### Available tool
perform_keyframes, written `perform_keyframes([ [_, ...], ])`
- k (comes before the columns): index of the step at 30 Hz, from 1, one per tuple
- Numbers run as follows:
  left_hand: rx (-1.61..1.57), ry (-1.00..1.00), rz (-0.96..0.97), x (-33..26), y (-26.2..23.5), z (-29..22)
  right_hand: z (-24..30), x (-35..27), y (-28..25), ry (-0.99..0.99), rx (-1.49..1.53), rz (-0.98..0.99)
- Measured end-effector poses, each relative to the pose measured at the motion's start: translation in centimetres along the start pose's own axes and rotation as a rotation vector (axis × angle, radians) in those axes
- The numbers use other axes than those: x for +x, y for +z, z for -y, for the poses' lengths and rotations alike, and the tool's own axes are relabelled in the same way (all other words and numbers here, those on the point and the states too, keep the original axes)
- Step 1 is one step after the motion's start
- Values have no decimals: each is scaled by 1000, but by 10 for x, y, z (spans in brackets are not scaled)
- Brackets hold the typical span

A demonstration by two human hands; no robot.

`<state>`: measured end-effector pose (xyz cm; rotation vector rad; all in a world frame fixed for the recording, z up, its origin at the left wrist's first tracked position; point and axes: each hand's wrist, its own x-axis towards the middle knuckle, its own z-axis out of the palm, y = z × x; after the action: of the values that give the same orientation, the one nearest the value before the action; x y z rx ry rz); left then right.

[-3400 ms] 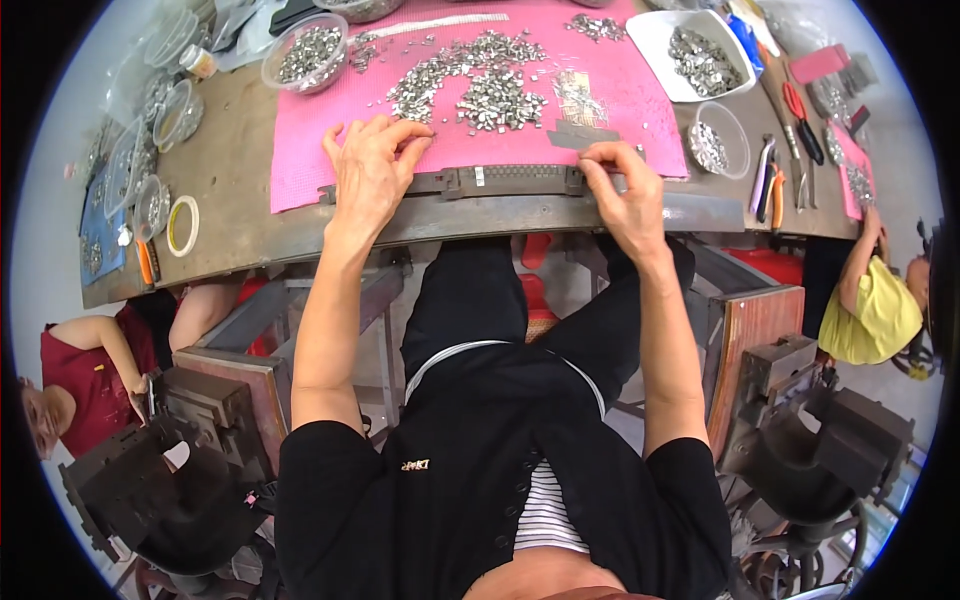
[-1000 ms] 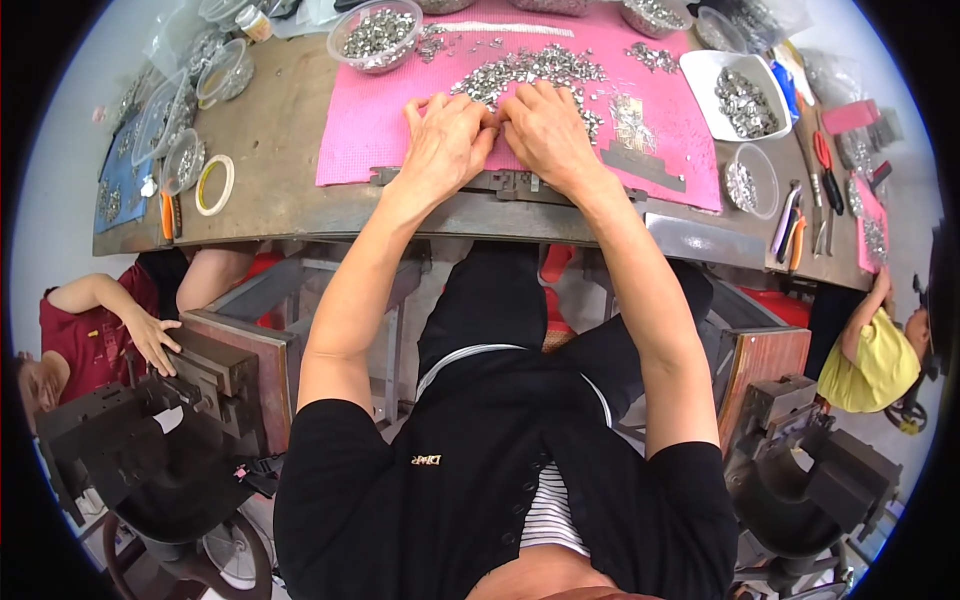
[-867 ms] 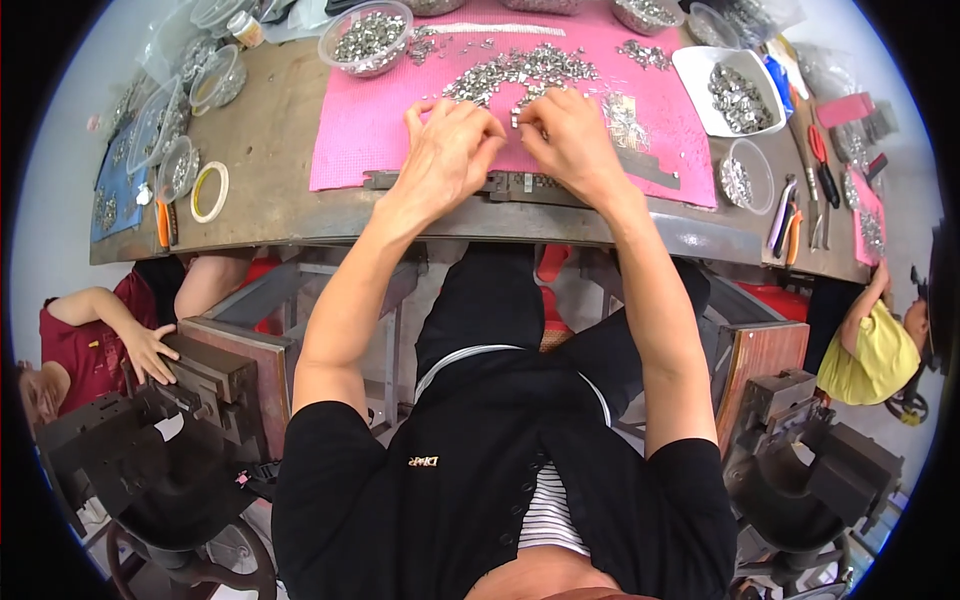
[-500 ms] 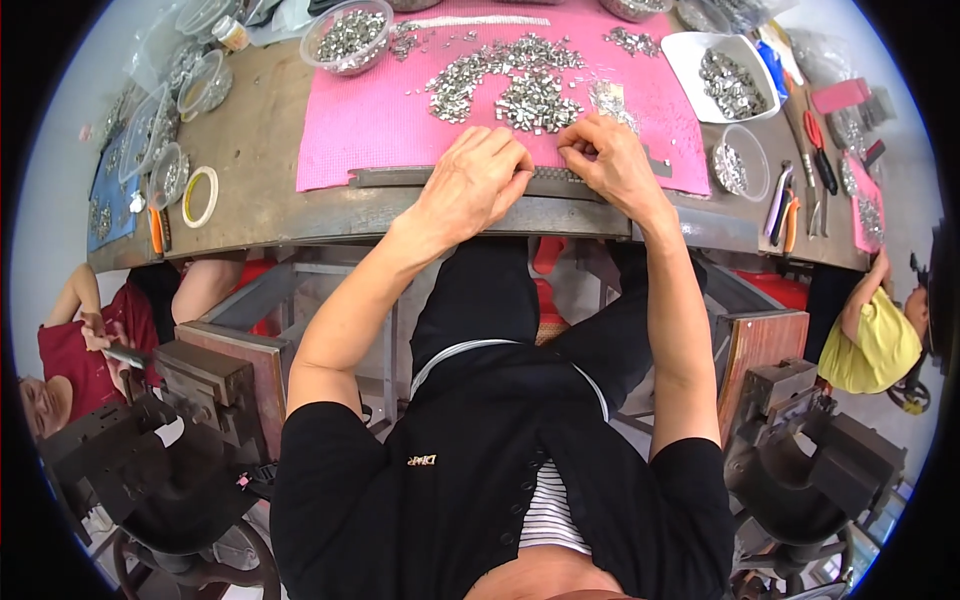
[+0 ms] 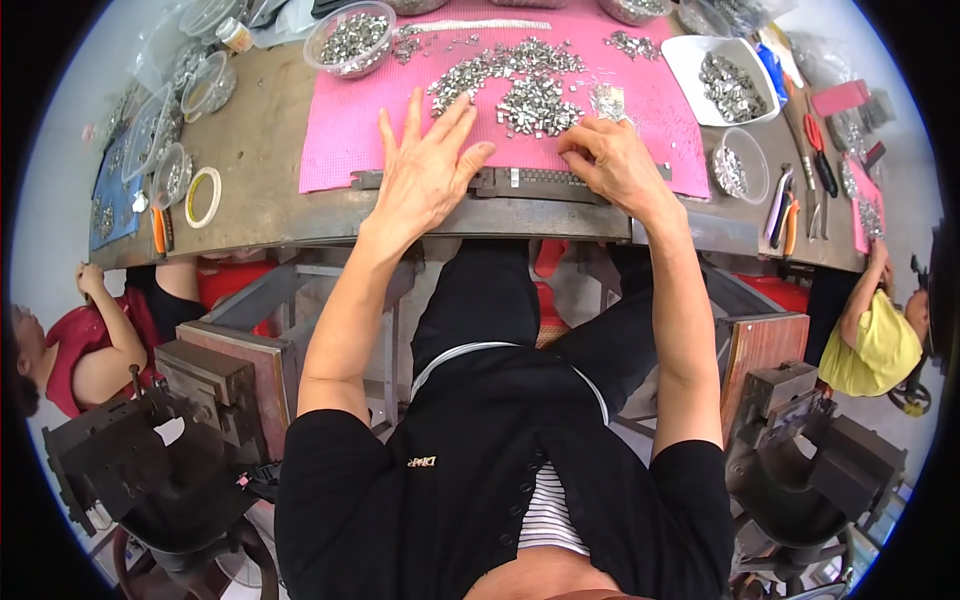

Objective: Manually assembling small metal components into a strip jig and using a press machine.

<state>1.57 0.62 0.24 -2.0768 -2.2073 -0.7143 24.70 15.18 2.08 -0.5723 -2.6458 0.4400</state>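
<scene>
Both hands have spread apart along the grey metal strip point(image 5: 545, 182) at the bench point(image 5: 260, 170) edge: the left hand point(image 5: 425, 170) lies open, flat, steadying it; the right hand point(image 5: 615, 165) pinches a small metal piece from the pile point(image 5: 520, 85) just beyond.

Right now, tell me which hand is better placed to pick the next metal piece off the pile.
Right hand: its fingertips sit at the pile's near edge, while the left hand lies flat, fingers spread, beside it.
</scene>
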Motion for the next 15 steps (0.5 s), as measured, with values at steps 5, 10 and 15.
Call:
perform_keyframes([
  [5, -203, -2, 203, -15, -6, -11, 1, 2, -2, 24, 41, 30],
  [10, -236, -54, -9, -12, -10, -3, 0, 2, 0, -4, 80, -38],
  [15, -59, -47, 35, -13, 6, 2, 0, 2, 4, 33, 100, -12],
])
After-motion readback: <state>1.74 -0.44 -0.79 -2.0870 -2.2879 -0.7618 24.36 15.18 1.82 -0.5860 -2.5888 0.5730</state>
